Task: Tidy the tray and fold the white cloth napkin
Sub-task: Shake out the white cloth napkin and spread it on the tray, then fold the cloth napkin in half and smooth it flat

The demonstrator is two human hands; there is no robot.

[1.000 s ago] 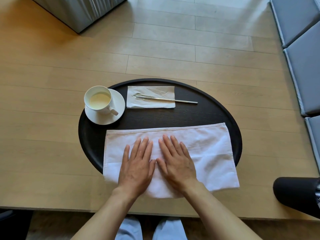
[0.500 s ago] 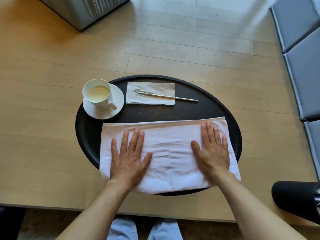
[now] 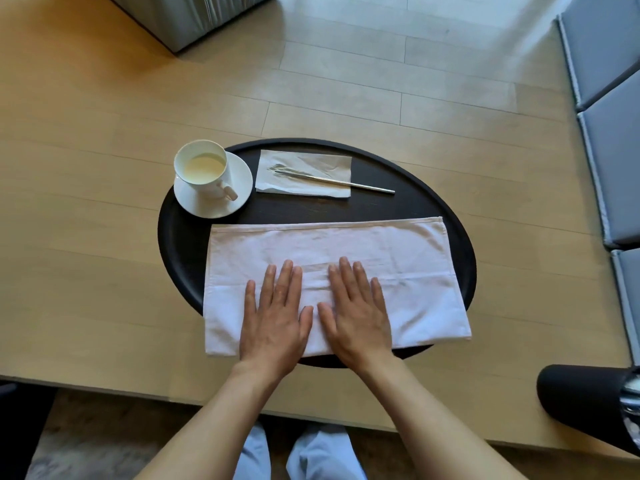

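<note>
Both hands lie flat and open, palms down, gripping nothing: the left hand (image 3: 275,317) and the right hand (image 3: 356,315) press side by side on the white cloth napkin (image 3: 398,268), thumbs almost touching near its middle. The napkin is folded into a long band, spread across the near half of the dark oval tray (image 3: 460,258); its near left corner hangs over the tray's rim onto the wooden table (image 3: 104,271). Beyond the fingertips, at the tray's far side, a cup (image 3: 202,169) of pale liquid stands on a saucer (image 3: 239,199), beside a paper napkin (image 3: 329,168) with a slim metal utensil (image 3: 346,183) lying across it.
</note>
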